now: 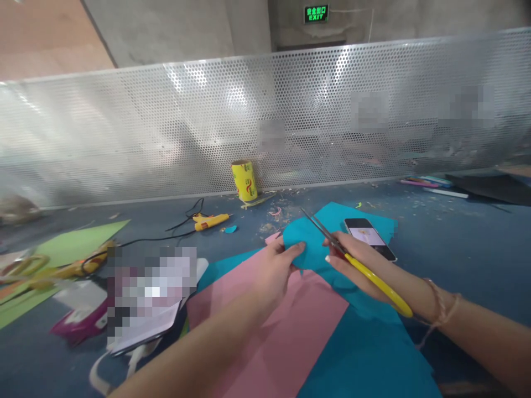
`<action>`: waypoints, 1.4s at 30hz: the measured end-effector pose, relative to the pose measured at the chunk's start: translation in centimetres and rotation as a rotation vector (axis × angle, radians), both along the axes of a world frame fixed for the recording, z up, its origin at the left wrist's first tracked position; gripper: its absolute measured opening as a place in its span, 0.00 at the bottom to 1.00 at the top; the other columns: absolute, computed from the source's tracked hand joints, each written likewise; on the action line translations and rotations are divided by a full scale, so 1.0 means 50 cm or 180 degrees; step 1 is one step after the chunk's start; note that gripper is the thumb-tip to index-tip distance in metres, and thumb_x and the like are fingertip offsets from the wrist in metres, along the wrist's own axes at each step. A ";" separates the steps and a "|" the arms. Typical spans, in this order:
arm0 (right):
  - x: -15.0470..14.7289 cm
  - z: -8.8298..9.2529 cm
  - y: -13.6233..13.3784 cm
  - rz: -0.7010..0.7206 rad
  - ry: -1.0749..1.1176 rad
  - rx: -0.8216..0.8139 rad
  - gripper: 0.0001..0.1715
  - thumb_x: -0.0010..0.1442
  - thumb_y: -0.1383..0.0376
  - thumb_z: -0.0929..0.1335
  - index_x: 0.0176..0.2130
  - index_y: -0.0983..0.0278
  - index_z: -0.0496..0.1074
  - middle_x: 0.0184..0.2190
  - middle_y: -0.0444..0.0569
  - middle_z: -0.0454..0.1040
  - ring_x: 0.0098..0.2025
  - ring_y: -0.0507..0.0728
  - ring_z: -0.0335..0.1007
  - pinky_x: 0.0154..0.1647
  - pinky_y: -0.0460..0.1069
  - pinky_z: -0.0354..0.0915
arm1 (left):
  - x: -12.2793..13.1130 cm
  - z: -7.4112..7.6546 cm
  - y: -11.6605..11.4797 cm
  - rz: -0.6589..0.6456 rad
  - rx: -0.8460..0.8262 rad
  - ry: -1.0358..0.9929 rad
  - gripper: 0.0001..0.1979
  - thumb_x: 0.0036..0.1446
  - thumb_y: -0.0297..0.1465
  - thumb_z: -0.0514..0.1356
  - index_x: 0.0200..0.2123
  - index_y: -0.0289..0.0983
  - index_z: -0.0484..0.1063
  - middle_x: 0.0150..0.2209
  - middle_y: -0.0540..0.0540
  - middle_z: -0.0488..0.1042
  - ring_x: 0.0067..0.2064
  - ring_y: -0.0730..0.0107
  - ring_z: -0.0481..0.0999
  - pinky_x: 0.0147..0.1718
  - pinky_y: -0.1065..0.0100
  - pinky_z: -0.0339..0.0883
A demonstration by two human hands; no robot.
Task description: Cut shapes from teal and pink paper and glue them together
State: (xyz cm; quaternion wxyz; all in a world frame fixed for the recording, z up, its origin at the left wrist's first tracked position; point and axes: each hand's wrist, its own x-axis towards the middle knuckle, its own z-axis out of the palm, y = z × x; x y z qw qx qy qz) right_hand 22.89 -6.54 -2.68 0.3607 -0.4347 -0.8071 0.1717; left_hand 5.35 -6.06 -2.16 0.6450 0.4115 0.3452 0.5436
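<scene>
My left hand (pixel 276 265) pinches a small teal paper piece (pixel 309 246), thumb on top, holding it above the sheets. My right hand (pixel 365 271) grips yellow-handled scissors (pixel 365 268); their metal blades point up and left along the piece's right edge. Under both hands lie a pink paper sheet (pixel 274 337) and larger teal paper sheets (pixel 365 354). A phone (pixel 369 237) with a lit screen rests on the teal paper just beyond my right hand.
A perforated metal screen (pixel 265 121) closes the back of the blue table (pixel 464 243). A yellow roll (pixel 244 180), a yellow glue gun (pixel 209 221) with a black cord, green paper (pixel 78 243), more scissors (pixel 25 268) and pens (pixel 431 185) lie around.
</scene>
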 end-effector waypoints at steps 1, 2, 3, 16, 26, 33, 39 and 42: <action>0.000 0.002 0.001 -0.0036 -0.0016 -0.0045 0.13 0.59 0.57 0.61 0.41 0.62 0.64 0.36 0.50 0.72 0.35 0.55 0.71 0.32 0.48 0.67 | 0.001 0.000 -0.001 0.0053 0.0061 0.0042 0.08 0.43 0.30 0.64 0.29 0.34 0.71 0.24 0.49 0.72 0.26 0.74 0.70 0.27 0.70 0.67; 0.000 0.006 0.001 -0.0078 -0.0034 -0.0105 0.13 0.59 0.57 0.61 0.41 0.62 0.64 0.36 0.50 0.72 0.35 0.55 0.70 0.32 0.49 0.67 | 0.002 0.000 -0.001 0.0100 0.0127 0.0095 0.09 0.43 0.30 0.64 0.30 0.34 0.70 0.25 0.49 0.72 0.26 0.73 0.71 0.27 0.69 0.68; 0.000 0.011 0.001 -0.0132 -0.0052 -0.0157 0.13 0.59 0.57 0.61 0.41 0.62 0.64 0.36 0.51 0.72 0.35 0.56 0.70 0.31 0.49 0.67 | 0.003 0.000 -0.002 0.0139 0.0192 0.0146 0.09 0.44 0.30 0.63 0.30 0.34 0.70 0.25 0.49 0.72 0.26 0.72 0.71 0.27 0.68 0.68; 0.002 0.048 -0.017 0.0017 -0.0498 -0.0358 0.13 0.61 0.57 0.59 0.32 0.63 0.64 0.26 0.46 0.69 0.25 0.51 0.65 0.23 0.46 0.61 | 0.004 -0.002 -0.004 0.0191 0.0310 0.0271 0.10 0.48 0.34 0.59 0.23 0.34 0.65 0.17 0.53 0.63 0.18 0.78 0.63 0.17 0.73 0.62; 0.002 0.050 -0.025 0.0012 -0.0394 -0.0338 0.14 0.61 0.56 0.59 0.34 0.61 0.65 0.28 0.46 0.70 0.27 0.52 0.67 0.26 0.47 0.64 | -0.001 -0.003 -0.003 0.0435 0.0762 0.1163 0.14 0.54 0.40 0.55 0.24 0.36 0.62 0.14 0.54 0.63 0.16 0.76 0.64 0.15 0.74 0.60; -0.006 0.054 -0.035 0.0011 -0.0171 -0.0298 0.11 0.61 0.58 0.59 0.37 0.60 0.66 0.31 0.47 0.72 0.30 0.53 0.70 0.31 0.48 0.67 | 0.000 0.004 -0.011 0.0491 0.0612 0.1367 0.13 0.53 0.41 0.55 0.26 0.37 0.61 0.12 0.56 0.60 0.14 0.78 0.62 0.13 0.76 0.56; -0.010 0.060 -0.043 -0.0014 -0.0128 -0.0642 0.13 0.62 0.57 0.58 0.37 0.61 0.65 0.22 0.42 0.67 0.20 0.49 0.62 0.20 0.45 0.61 | 0.004 0.008 -0.016 0.0479 0.0586 0.1308 0.14 0.53 0.42 0.55 0.26 0.37 0.61 0.13 0.56 0.61 0.14 0.77 0.63 0.13 0.75 0.56; -0.009 0.058 -0.042 0.0022 -0.0137 -0.0608 0.13 0.62 0.56 0.58 0.36 0.61 0.65 0.22 0.42 0.67 0.19 0.49 0.61 0.19 0.45 0.60 | 0.005 0.006 -0.018 0.0479 0.0572 0.1248 0.14 0.53 0.42 0.55 0.26 0.37 0.61 0.14 0.56 0.61 0.14 0.78 0.62 0.13 0.75 0.56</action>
